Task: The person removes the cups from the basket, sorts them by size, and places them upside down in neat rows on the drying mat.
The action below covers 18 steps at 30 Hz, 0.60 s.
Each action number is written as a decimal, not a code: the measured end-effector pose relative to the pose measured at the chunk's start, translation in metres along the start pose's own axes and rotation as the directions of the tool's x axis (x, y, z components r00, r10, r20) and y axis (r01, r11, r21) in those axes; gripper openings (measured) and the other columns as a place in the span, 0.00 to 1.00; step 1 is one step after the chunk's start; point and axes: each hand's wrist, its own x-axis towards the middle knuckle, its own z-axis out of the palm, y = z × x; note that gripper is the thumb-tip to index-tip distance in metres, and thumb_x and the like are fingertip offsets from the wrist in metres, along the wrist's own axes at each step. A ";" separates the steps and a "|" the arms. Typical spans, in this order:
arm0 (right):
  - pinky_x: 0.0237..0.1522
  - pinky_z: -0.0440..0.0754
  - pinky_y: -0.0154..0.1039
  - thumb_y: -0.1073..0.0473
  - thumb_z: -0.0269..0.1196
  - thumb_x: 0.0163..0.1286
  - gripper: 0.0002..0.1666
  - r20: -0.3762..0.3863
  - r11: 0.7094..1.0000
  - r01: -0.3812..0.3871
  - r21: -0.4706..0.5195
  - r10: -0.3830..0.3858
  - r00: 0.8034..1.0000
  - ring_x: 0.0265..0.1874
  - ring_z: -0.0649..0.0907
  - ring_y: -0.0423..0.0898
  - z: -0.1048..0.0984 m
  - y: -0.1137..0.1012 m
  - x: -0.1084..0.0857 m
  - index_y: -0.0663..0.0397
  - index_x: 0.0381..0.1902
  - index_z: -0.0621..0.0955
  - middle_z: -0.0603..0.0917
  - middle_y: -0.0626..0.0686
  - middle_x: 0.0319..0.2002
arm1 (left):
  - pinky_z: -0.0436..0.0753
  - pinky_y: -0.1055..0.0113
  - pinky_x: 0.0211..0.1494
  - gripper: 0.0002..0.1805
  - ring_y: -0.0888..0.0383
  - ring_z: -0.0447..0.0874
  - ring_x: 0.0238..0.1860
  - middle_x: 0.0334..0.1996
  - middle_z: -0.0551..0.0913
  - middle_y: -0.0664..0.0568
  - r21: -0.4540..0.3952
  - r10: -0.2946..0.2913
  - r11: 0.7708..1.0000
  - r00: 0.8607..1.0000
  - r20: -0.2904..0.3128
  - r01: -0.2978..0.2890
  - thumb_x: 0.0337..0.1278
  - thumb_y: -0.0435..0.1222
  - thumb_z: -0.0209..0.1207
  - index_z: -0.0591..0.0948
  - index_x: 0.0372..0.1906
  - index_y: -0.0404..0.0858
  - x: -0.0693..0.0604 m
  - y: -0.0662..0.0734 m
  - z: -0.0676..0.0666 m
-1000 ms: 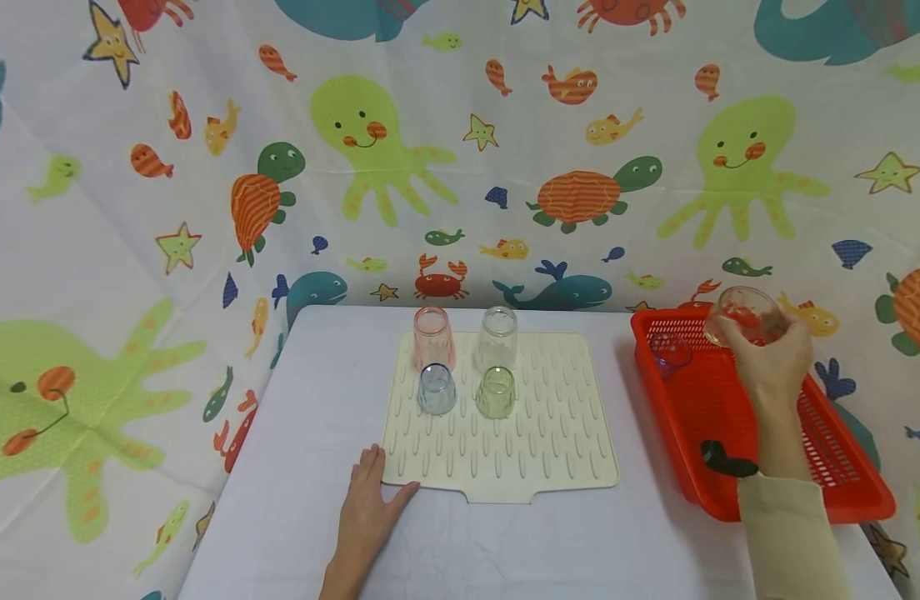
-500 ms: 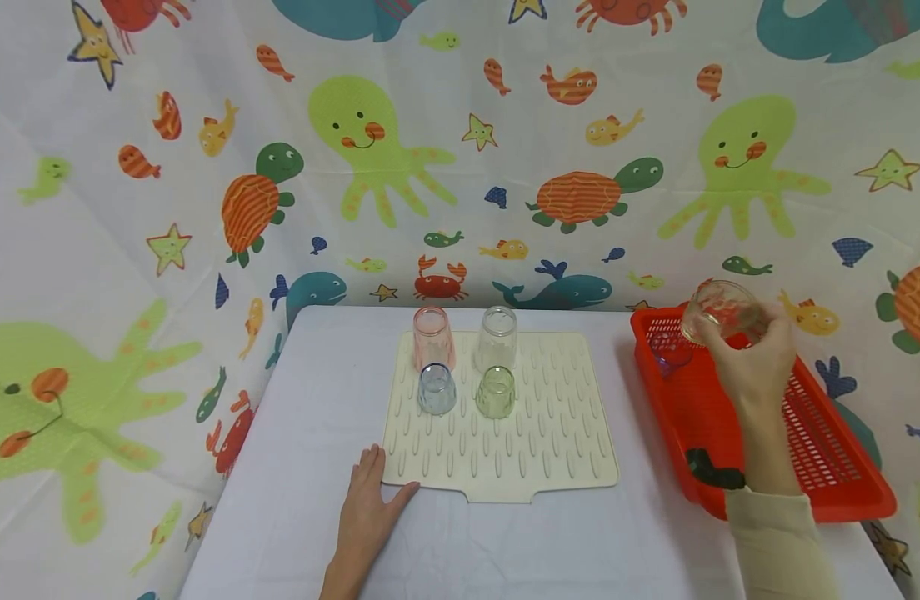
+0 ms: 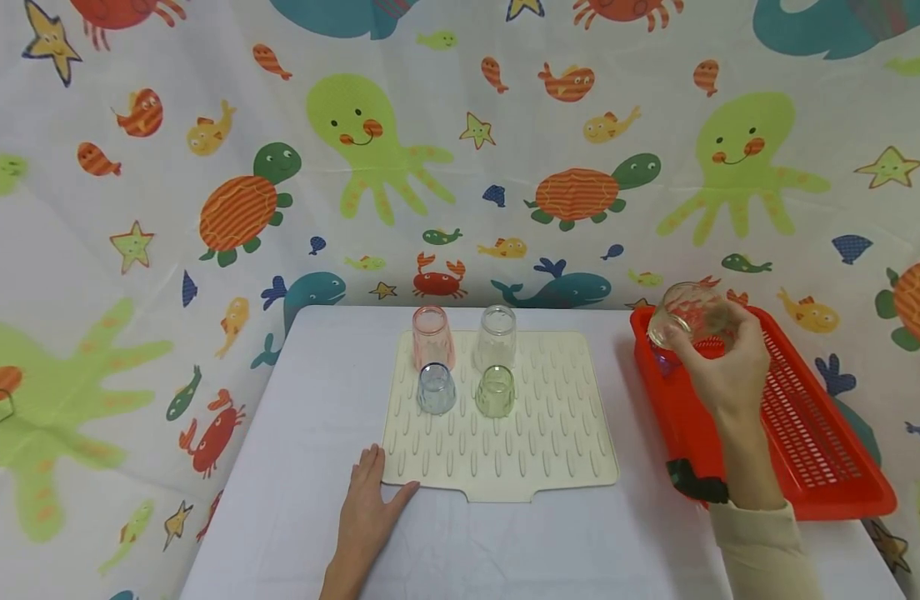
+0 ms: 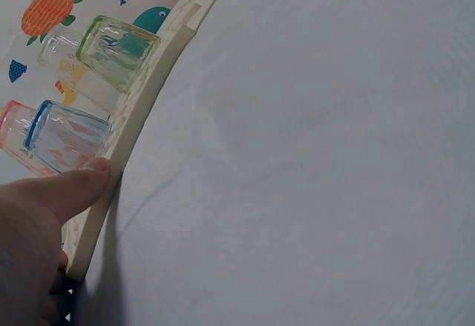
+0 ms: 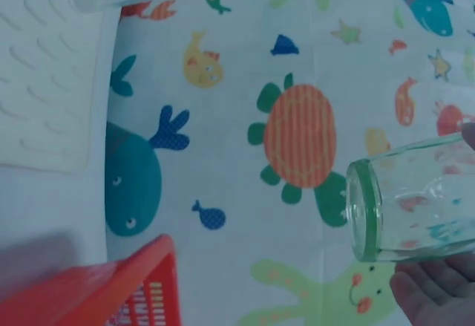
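Glass (image 3: 677, 315) — tilted, right hand (image 3: 730, 362) curled around, above basket (image 3: 816, 425)

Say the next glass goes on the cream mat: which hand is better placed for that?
Probably the right hand: it holds a clear glass in the air over the red basket. The left hand holds no glass; it rests at the near left corner of the cream mat.

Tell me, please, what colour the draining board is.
The draining board is cream, clearest in the head view.

The left grip (image 3: 365, 510) rests with thumb (image 3: 404, 498) spread, the right grip (image 3: 728, 367) raised, fingers (image 5: 434, 287) curled.
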 end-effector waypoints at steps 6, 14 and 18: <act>0.56 0.75 0.19 0.54 0.75 0.59 0.39 0.032 0.999 0.046 0.001 -0.046 0.998 0.50 0.74 0.31 0.004 -0.012 -0.014 0.54 0.66 0.74 0.80 0.51 0.55 | 0.53 0.45 0.83 0.52 0.38 0.51 0.80 0.77 0.59 0.36 0.000 -0.012 1.000 1.000 0.011 0.012 0.55 0.57 0.68 0.62 0.74 0.27 0.000 0.001 0.000; 0.55 0.73 0.15 0.60 0.76 0.55 0.41 0.079 0.994 0.105 0.030 -0.107 0.991 0.51 0.75 0.28 0.008 -0.023 -0.029 0.55 0.66 0.73 0.80 0.53 0.58 | 0.54 0.45 0.83 0.52 0.38 0.52 0.79 0.77 0.59 0.36 0.015 -0.001 1.000 1.000 0.007 0.001 0.55 0.57 0.67 0.62 0.74 0.27 -0.001 0.000 0.001; 0.57 0.73 0.14 0.64 0.76 0.54 0.41 0.113 0.986 0.159 0.055 -0.164 0.980 0.52 0.75 0.26 0.011 -0.026 -0.036 0.59 0.65 0.73 0.80 0.56 0.57 | 0.53 0.45 0.83 0.52 0.38 0.52 0.79 0.77 0.59 0.35 0.017 0.000 1.000 1.000 0.007 0.000 0.56 0.57 0.67 0.62 0.74 0.26 -0.001 0.001 0.000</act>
